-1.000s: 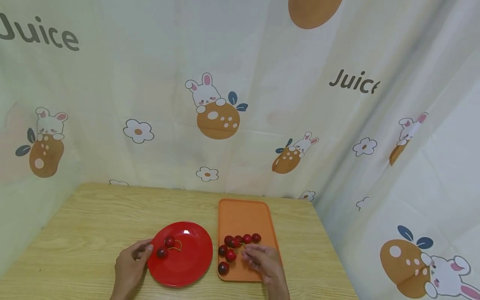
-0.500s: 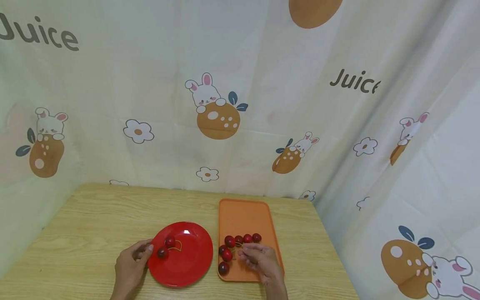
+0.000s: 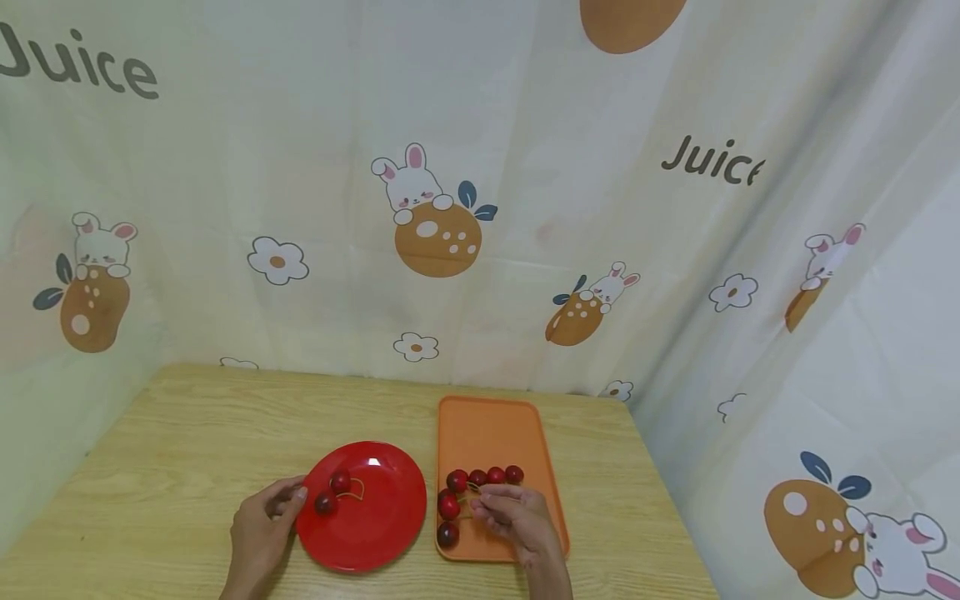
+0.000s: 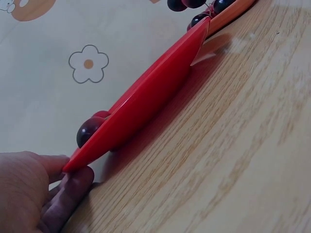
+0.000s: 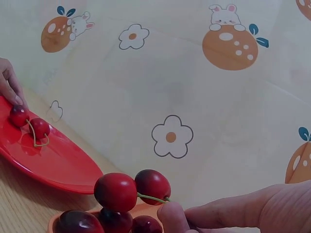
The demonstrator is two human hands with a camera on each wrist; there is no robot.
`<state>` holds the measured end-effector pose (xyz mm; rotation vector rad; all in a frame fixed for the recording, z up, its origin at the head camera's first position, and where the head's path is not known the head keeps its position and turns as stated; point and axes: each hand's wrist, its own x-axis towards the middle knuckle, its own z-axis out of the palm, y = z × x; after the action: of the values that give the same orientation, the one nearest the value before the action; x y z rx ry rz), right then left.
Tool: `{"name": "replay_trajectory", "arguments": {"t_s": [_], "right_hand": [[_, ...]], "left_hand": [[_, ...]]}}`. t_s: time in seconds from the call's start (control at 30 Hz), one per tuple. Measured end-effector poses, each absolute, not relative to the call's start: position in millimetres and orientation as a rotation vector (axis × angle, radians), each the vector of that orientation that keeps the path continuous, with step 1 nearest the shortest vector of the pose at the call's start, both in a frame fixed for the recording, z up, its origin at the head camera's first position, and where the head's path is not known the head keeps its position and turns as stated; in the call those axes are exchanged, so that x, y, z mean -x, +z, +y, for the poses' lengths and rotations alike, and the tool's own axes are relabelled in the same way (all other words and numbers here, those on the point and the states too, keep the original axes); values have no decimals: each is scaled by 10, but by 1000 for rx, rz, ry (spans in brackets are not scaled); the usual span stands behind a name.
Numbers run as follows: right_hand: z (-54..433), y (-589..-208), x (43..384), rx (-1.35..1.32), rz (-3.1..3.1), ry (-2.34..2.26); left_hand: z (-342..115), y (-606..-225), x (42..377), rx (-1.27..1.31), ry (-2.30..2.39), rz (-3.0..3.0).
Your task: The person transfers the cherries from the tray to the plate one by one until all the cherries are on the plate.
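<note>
My left hand (image 3: 264, 527) pinches the left rim of a red plate (image 3: 375, 533), thumb on top and fingers below, as the left wrist view shows. Two stemmed cherries (image 3: 341, 482) lie on that plate near the hand. Over the orange tray (image 3: 487, 433), my right hand (image 3: 517, 521) pinches thin green stems between thumb and fingertip. From them hangs a pair of cherries, the nearer cherry (image 5: 115, 192) partly covering the farther cherry (image 5: 152, 186). Beneath and behind this pair, several more dark red cherries (image 5: 77, 222) lie on the tray; the held pair overlaps some of them.
Plate and tray stand side by side on a light wooden table (image 3: 225, 433), with a narrow gap between them. A printed curtain (image 3: 322, 167) with rabbits, fruit and flowers rises behind the table and along both sides.
My right hand has shifted slightly left, and the pair of cherries on its stems has moved left with it over the tray. The left hand and the plate stay in place.
</note>
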<state>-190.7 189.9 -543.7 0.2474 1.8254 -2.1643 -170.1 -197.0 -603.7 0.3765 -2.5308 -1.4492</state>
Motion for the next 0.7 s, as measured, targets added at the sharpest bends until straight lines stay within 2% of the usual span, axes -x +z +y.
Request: {"name": "replay_trajectory", "arguments": {"t_s": [0.7], "right_hand": [[1745, -5431, 1938, -232, 1806, -2170]], "left_hand": [[-1974, -6028, 1692, -375, -1491, -2521]]}}
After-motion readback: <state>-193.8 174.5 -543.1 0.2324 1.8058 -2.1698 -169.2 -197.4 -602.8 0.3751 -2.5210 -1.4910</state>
